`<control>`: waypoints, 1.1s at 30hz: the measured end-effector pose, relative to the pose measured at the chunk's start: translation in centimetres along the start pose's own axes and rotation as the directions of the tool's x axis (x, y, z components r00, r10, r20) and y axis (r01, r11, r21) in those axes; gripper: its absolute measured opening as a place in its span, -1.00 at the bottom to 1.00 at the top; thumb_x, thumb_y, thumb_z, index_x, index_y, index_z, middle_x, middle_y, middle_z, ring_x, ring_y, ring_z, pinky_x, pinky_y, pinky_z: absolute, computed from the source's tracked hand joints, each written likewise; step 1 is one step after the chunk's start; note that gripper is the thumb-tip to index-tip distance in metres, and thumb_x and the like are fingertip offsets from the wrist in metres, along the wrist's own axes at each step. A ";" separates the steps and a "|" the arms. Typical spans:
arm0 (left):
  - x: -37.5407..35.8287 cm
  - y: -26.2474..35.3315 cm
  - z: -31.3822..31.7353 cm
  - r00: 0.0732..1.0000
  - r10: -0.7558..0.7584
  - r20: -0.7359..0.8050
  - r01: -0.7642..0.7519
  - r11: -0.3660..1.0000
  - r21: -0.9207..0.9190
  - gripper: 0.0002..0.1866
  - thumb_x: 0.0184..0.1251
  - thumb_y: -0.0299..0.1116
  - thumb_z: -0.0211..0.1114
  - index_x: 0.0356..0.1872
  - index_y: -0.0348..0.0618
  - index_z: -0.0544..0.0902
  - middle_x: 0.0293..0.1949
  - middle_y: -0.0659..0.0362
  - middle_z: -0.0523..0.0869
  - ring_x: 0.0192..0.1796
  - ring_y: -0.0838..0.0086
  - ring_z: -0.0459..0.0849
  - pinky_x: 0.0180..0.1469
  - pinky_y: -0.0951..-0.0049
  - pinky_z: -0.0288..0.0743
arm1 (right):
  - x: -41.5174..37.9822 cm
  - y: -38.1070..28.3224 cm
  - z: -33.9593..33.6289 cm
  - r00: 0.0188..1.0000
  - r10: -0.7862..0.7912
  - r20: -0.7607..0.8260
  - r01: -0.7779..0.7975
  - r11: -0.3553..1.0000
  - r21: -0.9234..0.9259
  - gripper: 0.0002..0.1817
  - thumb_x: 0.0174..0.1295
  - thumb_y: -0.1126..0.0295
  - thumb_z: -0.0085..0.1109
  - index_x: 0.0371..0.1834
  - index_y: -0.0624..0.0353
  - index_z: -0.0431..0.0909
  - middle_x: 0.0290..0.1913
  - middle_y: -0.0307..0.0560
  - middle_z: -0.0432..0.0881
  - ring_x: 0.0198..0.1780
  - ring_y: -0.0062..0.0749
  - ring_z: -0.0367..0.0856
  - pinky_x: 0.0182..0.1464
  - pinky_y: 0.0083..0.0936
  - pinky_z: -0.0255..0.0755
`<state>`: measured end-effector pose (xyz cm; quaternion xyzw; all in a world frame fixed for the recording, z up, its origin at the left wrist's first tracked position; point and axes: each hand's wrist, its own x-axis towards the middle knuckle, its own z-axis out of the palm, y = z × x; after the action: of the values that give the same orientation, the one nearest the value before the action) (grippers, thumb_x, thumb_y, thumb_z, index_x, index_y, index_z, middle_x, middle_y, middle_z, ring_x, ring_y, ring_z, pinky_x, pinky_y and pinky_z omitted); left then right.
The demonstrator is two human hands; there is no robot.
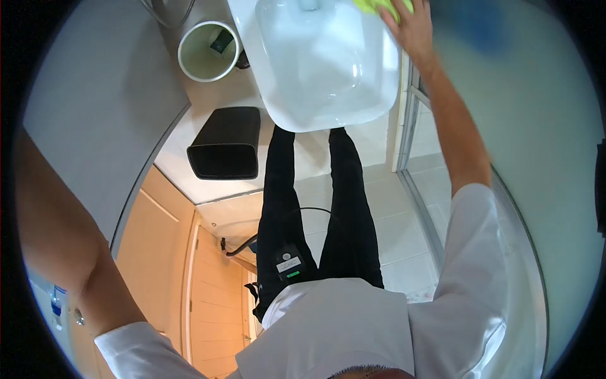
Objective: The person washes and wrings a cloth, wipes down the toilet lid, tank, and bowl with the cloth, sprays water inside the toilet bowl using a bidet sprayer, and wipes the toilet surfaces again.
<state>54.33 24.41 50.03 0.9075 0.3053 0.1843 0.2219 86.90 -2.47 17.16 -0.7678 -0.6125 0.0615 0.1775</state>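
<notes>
At the top of the head view, my right hand (411, 26) has its fingers on a bright yellow-green cloth (382, 6). The cloth lies at the far right rim of a white washbasin (372, 101), partly cut off by the frame's upper edge. The basin's bowl is glossy, and a blurred spout or fitting shows at its top. My left forearm (60, 215) reaches up along the left side; the left hand itself is outside the picture.
Left of the basin stand a white bucket (208, 72) with something dark inside and a black bin (224, 155). A glass panel (517, 126) rises at the right, with a metal-framed shower door (410, 151) beside it. Behind me is a wooden door (158, 234).
</notes>
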 end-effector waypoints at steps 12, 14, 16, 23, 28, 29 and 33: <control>-0.6 -0.2 -1.8 0.999 0.032 -0.002 -0.032 0.999 -0.017 -0.52 0.56 0.10 0.27 0.00 -0.17 0.80 -0.39 0.16 0.81 -0.41 0.49 0.73 -0.33 0.50 0.62 | -29.5 -8.0 -4.6 0.657 0.422 0.625 -0.709 0.628 0.321 -0.54 0.13 0.33 0.48 0.13 0.14 0.69 0.03 0.13 0.69 0.08 -0.02 0.72 0.18 -0.15 0.59; -0.4 0.0 -1.0 0.999 0.033 0.023 -0.033 0.999 -0.012 -0.52 0.56 0.10 0.27 0.00 -0.17 0.80 -0.39 0.16 0.81 -0.41 0.49 0.73 -0.33 0.50 0.62 | -25.5 -5.8 -4.2 0.626 0.607 0.489 -0.762 0.342 0.551 -0.62 0.28 0.26 0.35 0.10 0.23 0.68 -0.06 0.06 0.73 0.06 -0.10 0.75 0.16 -0.21 0.58; 0.0 0.3 -0.4 0.999 0.027 0.045 -0.026 1.000 -0.017 -0.52 0.56 0.09 0.27 0.00 -0.17 0.80 -0.39 0.16 0.81 -0.41 0.49 0.73 -0.33 0.50 0.62 | -18.9 -4.1 -3.3 0.796 0.555 0.241 -0.600 0.675 0.429 -0.55 0.34 0.25 0.36 0.21 0.25 0.62 0.16 0.21 0.58 0.22 0.06 0.60 0.27 -0.13 0.47; 0.3 0.8 -0.2 0.996 0.031 0.079 -0.032 0.999 0.006 -0.52 0.56 0.09 0.27 0.00 -0.16 0.80 -0.39 0.16 0.81 -0.40 0.49 0.74 -0.33 0.50 0.62 | -23.9 -14.0 3.6 0.786 0.617 -0.035 -0.608 0.783 0.133 -0.41 0.34 0.24 0.34 0.46 0.01 0.53 0.52 0.42 0.16 0.54 0.44 0.06 0.48 0.28 0.10; 0.4 1.3 -0.5 0.995 0.043 0.090 -0.045 0.999 0.014 -0.53 0.56 0.09 0.27 0.00 -0.16 0.80 -0.38 0.16 0.82 -0.40 0.49 0.74 -0.33 0.50 0.62 | -24.8 -25.4 8.1 0.861 0.492 0.133 -0.495 0.869 -0.011 -0.38 0.21 0.36 0.31 0.41 -0.23 0.59 0.52 0.26 0.30 0.52 0.37 0.18 0.39 0.30 0.19; 0.6 1.3 -0.5 0.994 0.045 0.097 -0.047 0.999 0.018 -0.53 0.56 0.08 0.27 0.00 -0.16 0.80 -0.38 0.16 0.82 -0.40 0.49 0.74 -0.33 0.50 0.62 | -23.4 -28.2 8.5 0.852 0.496 0.168 -0.507 0.861 0.028 -0.40 0.22 0.35 0.30 0.40 -0.24 0.59 0.50 0.16 0.33 0.50 0.34 0.23 0.36 0.32 0.23; 1.0 1.4 -0.4 0.992 0.048 0.117 -0.052 0.998 0.025 -0.53 0.56 0.08 0.27 0.01 -0.16 0.80 -0.38 0.16 0.82 -0.40 0.49 0.74 -0.32 0.50 0.62 | -17.8 -32.8 9.2 0.821 0.529 0.214 -0.560 0.819 0.127 -0.52 0.27 0.35 0.22 0.29 -0.28 0.60 0.45 0.02 0.38 0.47 0.20 0.34 0.26 0.26 0.37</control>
<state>55.54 24.16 51.24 0.9271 0.2716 0.1324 0.2216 49.56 -11.69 17.84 -0.8832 -0.3712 0.2310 0.1697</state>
